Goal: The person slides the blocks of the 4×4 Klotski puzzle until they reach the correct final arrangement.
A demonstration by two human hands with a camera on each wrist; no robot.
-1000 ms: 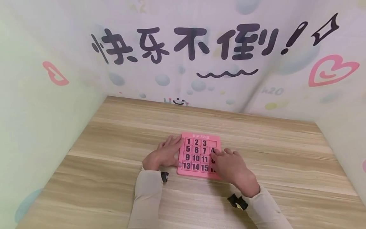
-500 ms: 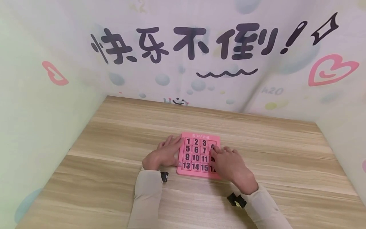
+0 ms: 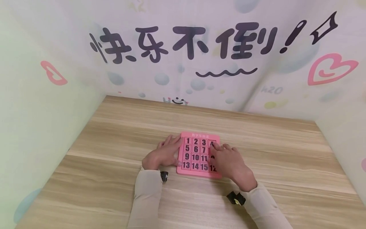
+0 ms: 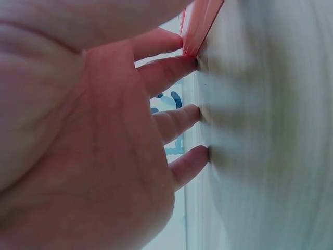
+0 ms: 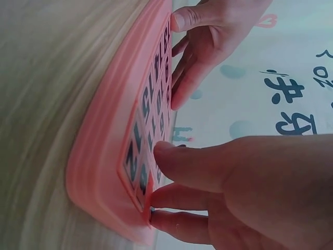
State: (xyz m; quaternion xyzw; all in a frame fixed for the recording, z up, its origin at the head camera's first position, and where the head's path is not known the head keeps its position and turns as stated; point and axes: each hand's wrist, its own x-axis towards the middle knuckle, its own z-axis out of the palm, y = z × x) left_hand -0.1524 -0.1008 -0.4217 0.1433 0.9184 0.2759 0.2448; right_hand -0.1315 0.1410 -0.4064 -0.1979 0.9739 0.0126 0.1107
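A pink sliding number puzzle (image 3: pixel 191 172) lies flat on the table, its numbered tiles in a square frame. At its left edge, my left hand (image 3: pixel 164 154) braces the frame, thumb at the lower corner and index finger higher up. Fairly straight fingers of that hand (image 4: pixel 104 130) touch the puzzle's side and the tabletop in the left wrist view. My right hand (image 3: pixel 228 160) reaches over the right column, fingertips on or just below the 4 tile (image 3: pixel 212 142) in the top right slot. Its fingers partly cover the 8 tile; the 12 tile (image 5: pixel 132 160) shows in the right wrist view.
The wood-grain table (image 3: pixel 257 133) extends on every side of the puzzle. A printed cloth wall (image 3: pixel 183 79) with large dark characters rises behind it, and pale walls stand left and right. Each wrist wears a small dark device (image 3: pixel 236 198).
The 4 tile has slid up from the second row into the top right slot. My right hand has moved slightly upward with it, while my left hand keeps its place.
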